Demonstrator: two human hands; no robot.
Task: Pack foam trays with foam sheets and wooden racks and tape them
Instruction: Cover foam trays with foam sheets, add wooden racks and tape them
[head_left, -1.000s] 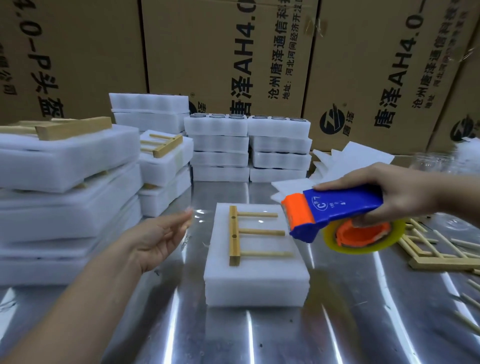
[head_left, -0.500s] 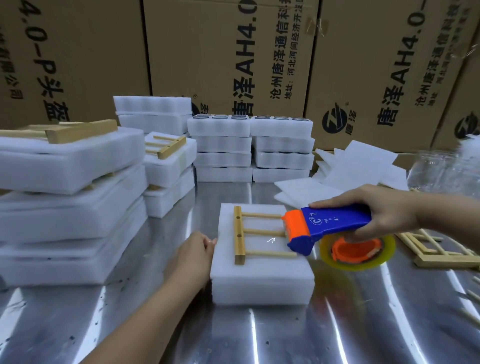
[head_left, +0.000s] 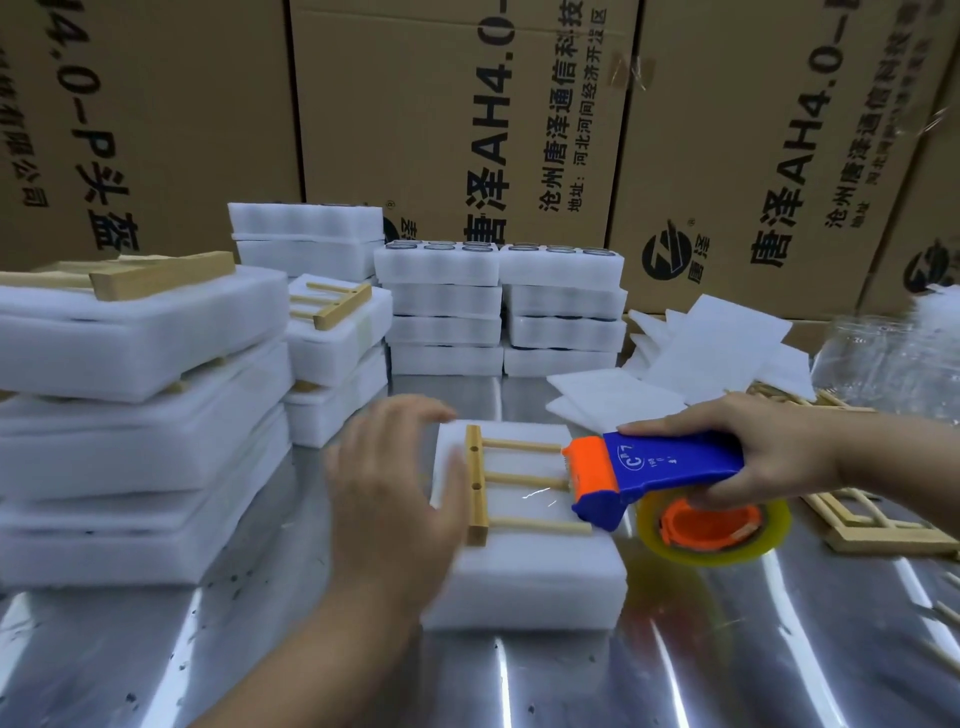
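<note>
The foam tray (head_left: 530, 577) lies in the middle of the metal table (head_left: 260, 665), with a wooden rack (head_left: 480, 486) on its top. The left hand (head_left: 395, 499), blurred, has its fingers spread over the left edge of the tray. The right hand (head_left: 769, 452) grips a blue and orange tape dispenser (head_left: 670, 465), whose orange front is at the right ends of the rack. Stacks of trays (head_left: 130, 358) stand at the left. Foam sheets (head_left: 722, 338) lie far right.

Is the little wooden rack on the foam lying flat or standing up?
Lying flat. The wooden rack has its side bar and all three dowels resting on top of the foam tray, none sticking up.
</note>
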